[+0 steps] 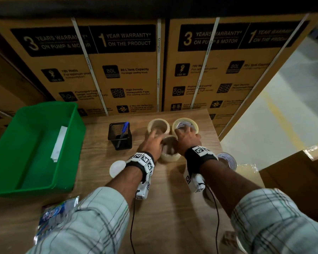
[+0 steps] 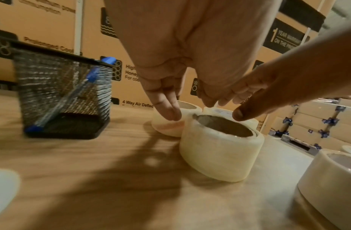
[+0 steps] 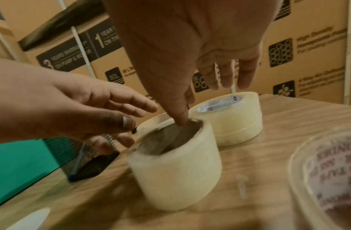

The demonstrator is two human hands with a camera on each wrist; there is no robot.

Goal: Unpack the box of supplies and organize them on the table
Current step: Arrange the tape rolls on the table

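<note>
Three clear tape rolls stand clustered on the wooden table [image 1: 163, 208]. The near roll [image 1: 170, 157] [image 2: 220, 152] [image 3: 176, 175] sits between my wrists. My left hand [image 1: 154, 136] [image 2: 192, 107] hovers with straight fingers, its fingertips down at the far left roll [image 1: 159, 120] [image 2: 166, 129]. My right hand [image 1: 186, 132] [image 3: 204, 102] has its thumb tip at the inner rim of the near roll's core. Its straight fingers spread above the far right roll [image 1: 184, 121] [image 3: 239, 124]. Neither hand grips anything.
A fourth roll [image 1: 228, 159] [image 3: 328, 171] with printed core lies by my right wrist. A black mesh holder [image 1: 120, 135] [image 2: 62, 96] with a blue pen stands left of the rolls. Green bin [image 1: 31, 147] at left, plastic packet [image 1: 57, 217] near, cardboard box [image 1: 301, 171] at right.
</note>
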